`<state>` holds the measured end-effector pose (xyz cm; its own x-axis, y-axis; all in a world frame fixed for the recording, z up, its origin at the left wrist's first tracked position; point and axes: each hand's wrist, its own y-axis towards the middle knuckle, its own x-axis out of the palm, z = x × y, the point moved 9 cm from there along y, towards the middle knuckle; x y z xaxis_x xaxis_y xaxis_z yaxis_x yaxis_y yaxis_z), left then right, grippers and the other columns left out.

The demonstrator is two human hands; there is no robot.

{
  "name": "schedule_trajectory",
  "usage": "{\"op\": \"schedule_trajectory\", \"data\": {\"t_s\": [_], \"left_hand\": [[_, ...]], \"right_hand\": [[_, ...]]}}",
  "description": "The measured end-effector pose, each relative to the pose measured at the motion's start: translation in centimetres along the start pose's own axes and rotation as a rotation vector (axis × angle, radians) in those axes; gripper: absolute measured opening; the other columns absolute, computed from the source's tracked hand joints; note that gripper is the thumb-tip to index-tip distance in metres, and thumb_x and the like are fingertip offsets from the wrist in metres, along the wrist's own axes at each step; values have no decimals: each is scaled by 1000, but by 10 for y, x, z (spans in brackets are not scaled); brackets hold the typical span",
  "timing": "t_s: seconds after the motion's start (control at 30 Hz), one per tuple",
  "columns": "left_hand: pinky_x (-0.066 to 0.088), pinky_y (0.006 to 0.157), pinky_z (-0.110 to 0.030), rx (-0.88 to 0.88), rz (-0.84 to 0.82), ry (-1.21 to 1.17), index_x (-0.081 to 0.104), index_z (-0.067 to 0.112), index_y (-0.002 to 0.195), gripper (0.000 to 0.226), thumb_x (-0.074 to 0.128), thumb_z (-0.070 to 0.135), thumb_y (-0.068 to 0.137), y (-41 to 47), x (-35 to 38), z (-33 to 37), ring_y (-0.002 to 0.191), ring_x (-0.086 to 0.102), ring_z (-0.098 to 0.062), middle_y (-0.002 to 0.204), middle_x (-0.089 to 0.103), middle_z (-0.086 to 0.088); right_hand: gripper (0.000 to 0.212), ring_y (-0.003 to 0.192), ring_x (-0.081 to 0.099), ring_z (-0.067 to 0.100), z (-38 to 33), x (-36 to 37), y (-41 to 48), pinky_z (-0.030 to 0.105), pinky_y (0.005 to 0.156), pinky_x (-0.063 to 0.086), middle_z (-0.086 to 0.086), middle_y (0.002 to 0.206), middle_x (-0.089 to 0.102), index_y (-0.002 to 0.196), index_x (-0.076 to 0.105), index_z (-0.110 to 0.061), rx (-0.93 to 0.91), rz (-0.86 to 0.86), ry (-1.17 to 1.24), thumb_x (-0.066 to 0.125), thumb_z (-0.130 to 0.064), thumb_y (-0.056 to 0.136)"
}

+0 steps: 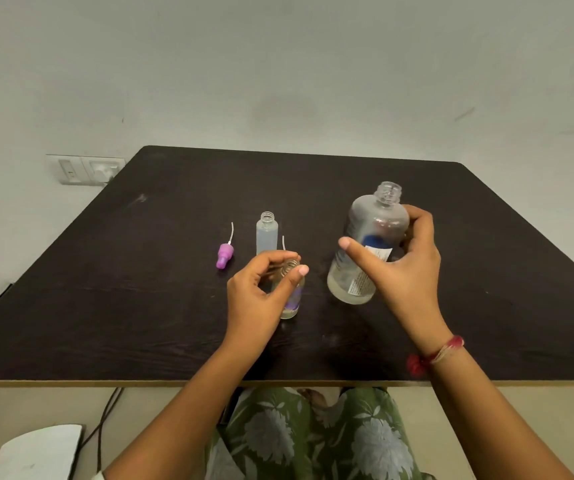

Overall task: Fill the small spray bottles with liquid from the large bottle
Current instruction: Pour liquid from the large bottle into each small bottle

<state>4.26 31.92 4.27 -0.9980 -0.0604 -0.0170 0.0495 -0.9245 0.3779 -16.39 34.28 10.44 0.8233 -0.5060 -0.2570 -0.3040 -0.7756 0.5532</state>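
My right hand (403,268) grips the large clear bottle (375,237), which is uncapped, stands roughly upright with a slight tilt and holds a little liquid at its base. My left hand (261,292) holds a small clear spray bottle (292,299) by its open neck; it stands on the dark table (105,306). A second small bottle (266,233), open and frosted, stands just behind it. A purple spray cap with its white tube (225,254) lies to the left. The thin white tube (283,241) of another cap shows behind my left hand.
The wall runs along the table's far edge, with a switch plate and socket (86,169) at the left. A cable (105,420) hangs below the table's near edge beside a white object (39,452). My lap in green floral cloth (313,438) is under the near edge.
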Motion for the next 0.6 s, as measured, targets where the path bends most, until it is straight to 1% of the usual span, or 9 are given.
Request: {"op": "schedule_trajectory", "data": {"t_s": [0.1, 0.2, 0.27, 0.33, 0.37, 0.43, 0.5, 0.6], "left_hand": [[53, 85, -22, 2, -1, -5, 70, 23, 94, 22, 71, 31, 74, 0, 0, 2, 93, 68, -6, 93, 72, 7], [53, 85, -22, 0, 10, -9, 69, 25, 93, 23, 70, 34, 73, 0, -1, 2, 93, 68, -5, 93, 72, 7], [53, 86, -24, -5, 15, -10, 69, 25, 93, 23, 70, 36, 72, 0, -2, 1, 93, 68, -5, 93, 72, 8], [54, 87, -29, -7, 15, -8, 70, 22, 94, 25, 70, 36, 73, 1, -2, 0, 93, 68, -7, 93, 72, 6], [55, 87, -31, -13, 13, -6, 69, 22, 95, 25, 70, 35, 74, 1, -1, -1, 93, 68, -8, 93, 72, 6], [55, 88, -32, -25, 5, -11, 69, 22, 97, 26, 72, 33, 74, 1, -1, -3, 95, 68, -8, 95, 72, 5], [55, 89, -30, -30, -5, -21, 67, 20, 102, 32, 73, 33, 73, 1, 0, -3, 98, 67, -8, 98, 71, 5], [54, 90, -28, -40, -22, -31, 65, 21, 105, 40, 74, 37, 70, 1, 1, -4, 100, 66, -8, 101, 70, 10]], "right_hand": [[66, 85, 61, -6, 13, -1, -2, 11, 70, 47, -12, 101, 59, 111, 49, -16, 121, 44, 122, 77, -45, 59], [65, 84, 62, -1, 26, 1, -5, 17, 72, 50, -6, 102, 61, 109, 50, -17, 195, 53, 162, 75, -49, 59], [63, 82, 60, -5, 26, 2, -6, 13, 70, 48, -8, 100, 60, 109, 49, -18, 201, 45, 170, 74, -49, 59], [63, 76, 58, -11, 23, 2, -6, 9, 66, 45, -11, 97, 59, 110, 48, -16, 182, 35, 180, 73, -46, 61], [62, 77, 58, -12, 21, 3, -6, 9, 67, 45, -12, 97, 59, 111, 48, -16, 169, 29, 185, 73, -44, 61], [64, 87, 60, -9, 16, 3, -5, 11, 72, 47, -13, 100, 59, 114, 47, -17, 131, 10, 168, 76, -41, 62], [68, 97, 59, -4, 9, 4, -5, 12, 79, 48, -13, 108, 58, 118, 44, -19, 71, -24, 110, 79, -39, 63], [72, 104, 56, -3, -3, 6, -3, 10, 83, 45, -19, 113, 53, 119, 40, -26, -19, -60, -6, 82, -39, 63]]}}
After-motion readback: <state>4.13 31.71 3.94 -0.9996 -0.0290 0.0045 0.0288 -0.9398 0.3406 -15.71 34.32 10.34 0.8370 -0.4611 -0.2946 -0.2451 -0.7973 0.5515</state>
